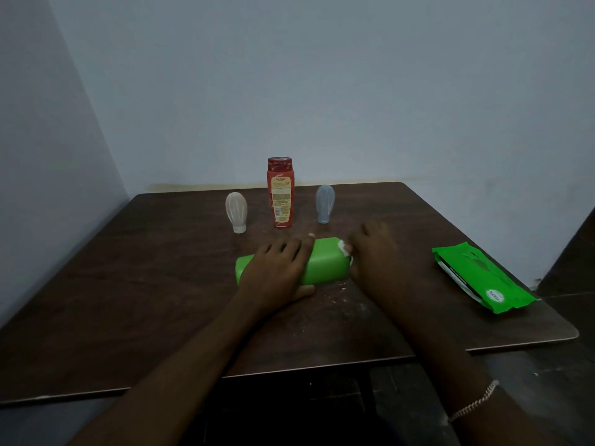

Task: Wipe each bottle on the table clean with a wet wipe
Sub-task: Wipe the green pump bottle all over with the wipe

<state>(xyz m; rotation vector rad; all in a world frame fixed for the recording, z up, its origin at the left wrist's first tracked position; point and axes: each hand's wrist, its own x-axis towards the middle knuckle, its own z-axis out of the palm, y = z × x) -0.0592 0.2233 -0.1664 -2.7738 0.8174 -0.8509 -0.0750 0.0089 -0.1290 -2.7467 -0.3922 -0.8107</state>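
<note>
on my feed, green bottle (323, 263) sideways mid table (128, 284), left hand (277, 268) wrapped over it, right hand (375, 255) pinching a wet wipe (344, 247) at its right end, red bottle (280, 194), whitish bottle (236, 212), bluish bottle (325, 202) upright behind, wipes pack (476, 278) far right

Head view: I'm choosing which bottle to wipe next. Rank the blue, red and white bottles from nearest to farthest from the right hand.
1. Blue bottle, just behind the right hand, slightly left.
2. Red bottle, centre back.
3. White bottle, farthest left.
</note>
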